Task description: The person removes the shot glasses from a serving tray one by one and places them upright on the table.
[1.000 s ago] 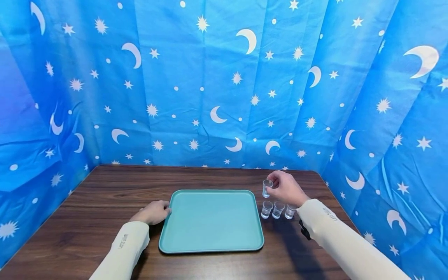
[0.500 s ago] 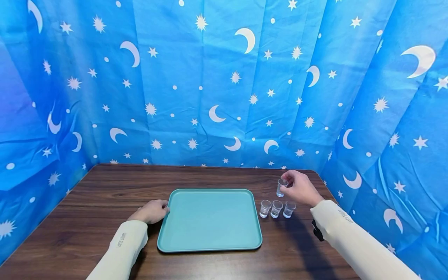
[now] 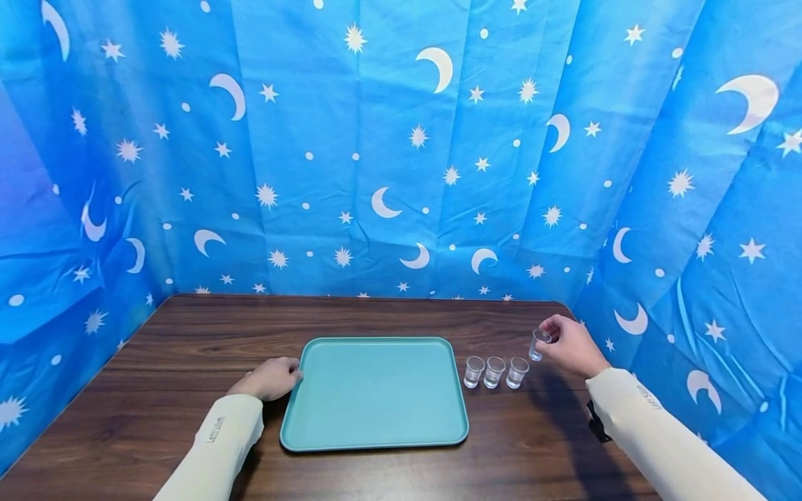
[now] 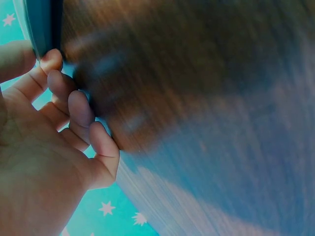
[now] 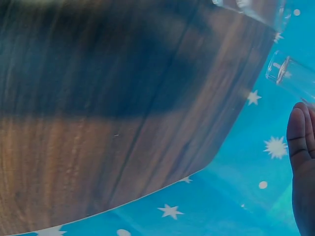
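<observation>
At the tray's left edge, my left hand (image 3: pixel 268 379) pinches the rim of the flat green tray (image 3: pixel 376 393) between thumb and curled fingers; the left wrist view shows that grip on the tray edge (image 4: pixel 43 24) up close. Over to the right, my right hand (image 3: pixel 573 346) holds a clear shot glass (image 3: pixel 537 348) by its side, upright and apparently just above the table. Only part of the right hand (image 5: pixel 302 152) and the base end of the held glass (image 5: pixel 288 73) show in the right wrist view. Three more shot glasses (image 3: pixel 493 373) stand in a row between tray and right hand.
A dark wood-grain table (image 3: pixel 207 327) carries everything. Blue cloth (image 3: pixel 326 139) with white moons and stars hangs behind the table and along both sides. The table's right edge runs close to the right hand.
My right hand has carried the shot glass to the right, from behind the leftmost standing glass to beyond the rightmost one. The left hand keeps its place at the tray.
</observation>
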A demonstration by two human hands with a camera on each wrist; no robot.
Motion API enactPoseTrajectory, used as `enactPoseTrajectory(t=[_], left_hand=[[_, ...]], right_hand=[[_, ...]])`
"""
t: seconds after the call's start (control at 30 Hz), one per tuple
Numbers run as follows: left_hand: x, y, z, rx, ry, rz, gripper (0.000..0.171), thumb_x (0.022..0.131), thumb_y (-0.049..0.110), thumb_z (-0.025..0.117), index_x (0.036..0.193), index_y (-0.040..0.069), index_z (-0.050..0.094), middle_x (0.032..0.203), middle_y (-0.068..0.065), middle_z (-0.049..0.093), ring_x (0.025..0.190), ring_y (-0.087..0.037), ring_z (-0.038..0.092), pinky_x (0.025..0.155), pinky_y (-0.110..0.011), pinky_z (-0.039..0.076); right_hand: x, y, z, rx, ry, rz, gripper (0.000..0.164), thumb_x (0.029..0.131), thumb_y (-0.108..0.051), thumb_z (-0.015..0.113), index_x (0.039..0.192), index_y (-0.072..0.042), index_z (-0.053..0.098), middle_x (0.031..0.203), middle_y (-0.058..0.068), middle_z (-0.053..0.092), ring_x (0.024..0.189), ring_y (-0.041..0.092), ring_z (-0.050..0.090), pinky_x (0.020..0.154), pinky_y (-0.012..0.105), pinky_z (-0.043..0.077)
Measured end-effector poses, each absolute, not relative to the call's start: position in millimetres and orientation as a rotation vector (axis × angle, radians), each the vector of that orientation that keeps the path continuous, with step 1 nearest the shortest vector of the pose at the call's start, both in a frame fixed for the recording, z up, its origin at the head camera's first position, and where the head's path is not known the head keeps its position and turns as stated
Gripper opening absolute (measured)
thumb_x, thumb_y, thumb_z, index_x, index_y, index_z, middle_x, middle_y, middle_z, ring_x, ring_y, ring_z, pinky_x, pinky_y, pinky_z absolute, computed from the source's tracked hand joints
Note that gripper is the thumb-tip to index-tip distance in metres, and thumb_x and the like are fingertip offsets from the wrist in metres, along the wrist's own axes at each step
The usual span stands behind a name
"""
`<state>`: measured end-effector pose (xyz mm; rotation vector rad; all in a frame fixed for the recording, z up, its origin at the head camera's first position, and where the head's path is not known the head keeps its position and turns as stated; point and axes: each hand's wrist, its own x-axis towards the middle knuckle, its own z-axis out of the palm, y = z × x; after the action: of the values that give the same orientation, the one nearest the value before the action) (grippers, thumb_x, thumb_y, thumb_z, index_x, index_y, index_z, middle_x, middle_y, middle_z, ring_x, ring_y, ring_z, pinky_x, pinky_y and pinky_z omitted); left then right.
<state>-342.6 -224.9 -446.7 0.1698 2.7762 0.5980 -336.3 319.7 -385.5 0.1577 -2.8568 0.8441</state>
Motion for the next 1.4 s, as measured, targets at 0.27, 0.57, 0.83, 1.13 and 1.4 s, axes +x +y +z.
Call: enactPoseTrajectory(t=[0.27,0.57,0.83,1.13,1.4], left_hand=[[-341.7,-226.3,-444.5,0.179,2.779,0.599,0.023,0.098,0.021,0.049,0.110,0.004,0.059,0.089,-0.008,0.055,0.082,-0.026,0.049,0.072,-0.048,0.034],[-337.6,-228.4,-442.6,0.175,2.791,0.596,0.025,0.098,0.021,0.049,0.113,0.003,0.059,0.096,-0.009,0.058,0.087,-0.027,0.051,0.075,-0.051,0.036],[-334.3,-232.0,-441.5,0.156,2.787,0.614,0.016,0.098,0.020,0.047,0.097,0.008,0.058,0.079,-0.008,0.050,0.078,-0.027,0.047,0.072,-0.050,0.031],[-331.8,-235.3,-441.2,0.146,2.791,0.613,0.028,0.098,0.021,0.049,0.118,0.002,0.058,0.099,-0.011,0.058,0.089,-0.028,0.052,0.075,-0.052,0.036],[-342.9,-224.0,-436.9,0.186,2.944,0.651,0.039,0.101,0.021,0.041,0.125,-0.007,0.055,0.118,-0.028,0.054,0.107,-0.042,0.052,0.084,-0.054,0.042]], right_hand=[[-329.9,324.8,-395.3,0.145,-2.887,0.851,0.030,0.080,-0.015,0.071,0.102,0.002,0.059,0.089,0.010,0.060,0.078,0.023,0.056,0.070,0.039,0.051],[-329.2,323.4,-409.3,0.126,-2.969,0.865,0.032,0.079,-0.012,0.072,0.104,0.002,0.058,0.090,0.010,0.059,0.078,0.023,0.055,0.071,0.039,0.052],[-328.2,318.6,-415.7,0.119,-3.037,0.879,0.031,0.078,-0.009,0.074,0.103,0.001,0.058,0.088,0.009,0.058,0.077,0.023,0.055,0.070,0.039,0.052],[-325.9,312.9,-417.2,0.188,-3.073,0.889,0.033,0.078,-0.008,0.076,0.104,0.001,0.058,0.088,0.008,0.058,0.079,0.022,0.055,0.073,0.040,0.052],[-326.3,309.2,-404.8,0.256,-2.899,0.897,0.036,0.088,-0.019,0.063,0.116,0.002,0.057,0.104,0.014,0.061,0.094,0.029,0.057,0.083,0.047,0.047]])
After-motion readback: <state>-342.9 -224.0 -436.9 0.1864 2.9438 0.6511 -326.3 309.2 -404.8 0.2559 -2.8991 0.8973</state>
